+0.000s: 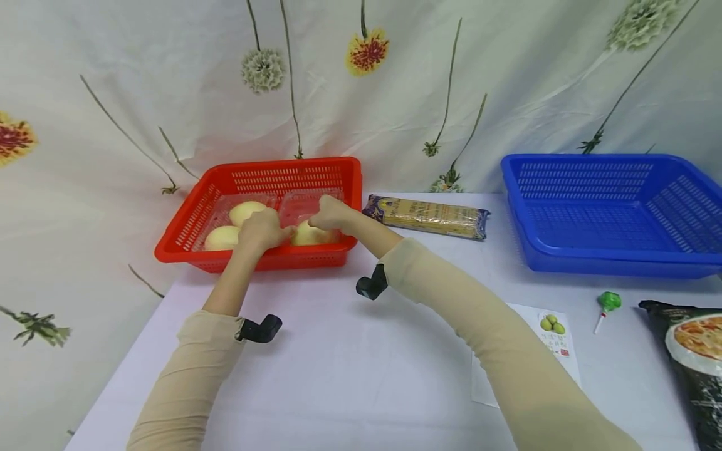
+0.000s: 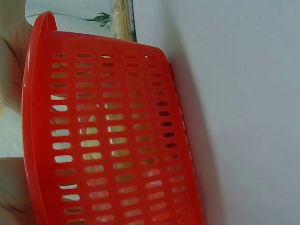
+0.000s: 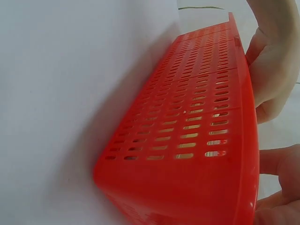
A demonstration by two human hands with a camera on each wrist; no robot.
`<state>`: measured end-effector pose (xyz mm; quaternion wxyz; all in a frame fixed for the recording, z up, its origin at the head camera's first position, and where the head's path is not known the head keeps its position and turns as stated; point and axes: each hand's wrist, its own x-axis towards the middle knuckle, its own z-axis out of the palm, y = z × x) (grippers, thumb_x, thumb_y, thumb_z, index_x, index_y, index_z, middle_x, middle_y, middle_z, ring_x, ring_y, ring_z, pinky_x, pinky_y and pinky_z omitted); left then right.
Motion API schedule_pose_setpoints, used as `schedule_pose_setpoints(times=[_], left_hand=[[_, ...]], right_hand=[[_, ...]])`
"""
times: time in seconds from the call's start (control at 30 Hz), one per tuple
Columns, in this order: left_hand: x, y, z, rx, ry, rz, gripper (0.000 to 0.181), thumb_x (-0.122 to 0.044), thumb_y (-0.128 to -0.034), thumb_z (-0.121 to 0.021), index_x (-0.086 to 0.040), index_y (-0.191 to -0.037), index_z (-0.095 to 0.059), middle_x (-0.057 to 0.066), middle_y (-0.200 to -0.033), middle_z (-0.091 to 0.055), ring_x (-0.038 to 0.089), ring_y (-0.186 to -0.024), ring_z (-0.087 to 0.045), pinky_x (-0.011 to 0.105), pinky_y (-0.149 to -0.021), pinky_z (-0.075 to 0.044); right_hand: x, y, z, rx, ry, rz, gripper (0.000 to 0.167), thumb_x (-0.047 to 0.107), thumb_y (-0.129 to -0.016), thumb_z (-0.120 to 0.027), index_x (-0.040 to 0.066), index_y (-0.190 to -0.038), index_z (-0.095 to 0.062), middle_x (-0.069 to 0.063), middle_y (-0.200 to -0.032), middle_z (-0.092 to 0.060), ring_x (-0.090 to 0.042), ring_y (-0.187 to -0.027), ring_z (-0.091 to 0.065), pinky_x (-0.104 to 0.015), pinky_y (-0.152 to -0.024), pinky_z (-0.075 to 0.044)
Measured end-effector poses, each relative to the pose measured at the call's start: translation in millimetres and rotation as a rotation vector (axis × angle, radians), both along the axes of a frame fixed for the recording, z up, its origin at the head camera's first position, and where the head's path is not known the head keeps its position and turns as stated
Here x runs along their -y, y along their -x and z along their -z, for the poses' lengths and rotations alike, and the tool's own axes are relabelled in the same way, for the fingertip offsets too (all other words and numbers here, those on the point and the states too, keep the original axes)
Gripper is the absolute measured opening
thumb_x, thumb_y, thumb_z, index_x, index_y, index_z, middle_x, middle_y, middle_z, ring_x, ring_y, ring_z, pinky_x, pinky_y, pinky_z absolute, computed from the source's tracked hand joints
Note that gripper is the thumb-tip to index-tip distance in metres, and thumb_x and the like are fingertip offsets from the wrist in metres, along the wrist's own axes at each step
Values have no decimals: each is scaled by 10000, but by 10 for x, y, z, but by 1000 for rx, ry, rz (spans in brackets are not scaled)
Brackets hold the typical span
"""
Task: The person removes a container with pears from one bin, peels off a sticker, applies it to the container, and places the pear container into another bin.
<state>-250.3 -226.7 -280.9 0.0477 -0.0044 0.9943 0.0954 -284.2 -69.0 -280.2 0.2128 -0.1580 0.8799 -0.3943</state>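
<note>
A red plastic basket [image 1: 282, 258] stands at the back left of the table. Inside are clear plastic packaging [image 1: 301, 202] and several round pale yellow fruits [image 1: 222, 238], whose kind I cannot tell. My left hand [image 1: 262, 229] reaches over the basket's front rim, its thumb pointing right toward the fruit [image 1: 307, 234] on the right. From the right side, my right hand [image 1: 333, 213] reaches in at that same fruit. Most fingertips are hidden, so any grip is unclear. Both wrist views look at the slotted basket wall [image 2: 108, 126], with parts of the hands beyond its rim.
Right of the red basket lies a pack of dry noodles [image 1: 429, 215]. A blue basket [image 1: 609, 263] stands at the back right. Nearer are a green lollipop [image 1: 609, 301], a white printed sheet [image 1: 555, 332] partly under the right arm, and a black food bag [image 1: 699, 376].
</note>
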Motion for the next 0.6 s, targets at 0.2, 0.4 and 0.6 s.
schedule_pose_setpoints(times=[0.2,0.4,0.6], left_hand=[[-72,35,-36,76,18,-12,275,-207,-945,-446,-48,-729,-504,74,-649,-433,253,-668,-458,347,-558,-385],[-68,70,-32,65,-49,-80,238,-172,-906,-432,-64,-699,-479,69,-650,-419,227,-631,-424,331,-548,-366],[2,50,-38,-26,-105,-139,340,-245,-941,-440,-86,-642,-418,62,-622,-399,234,-625,-430,337,-509,-369]], right_hand=[[10,11,-10,93,49,69,465,124,-934,-552,-11,-1341,-372,-107,-1165,-456,-185,-868,-465,-235,-663,-383],[39,21,41,36,37,99,464,36,-874,-589,-10,-1293,-394,-116,-1072,-498,-170,-659,-456,-216,-529,-382],[27,-12,9,-63,32,140,595,32,-828,-650,4,-1347,-363,-119,-1127,-528,-177,-650,-469,-212,-486,-379]])
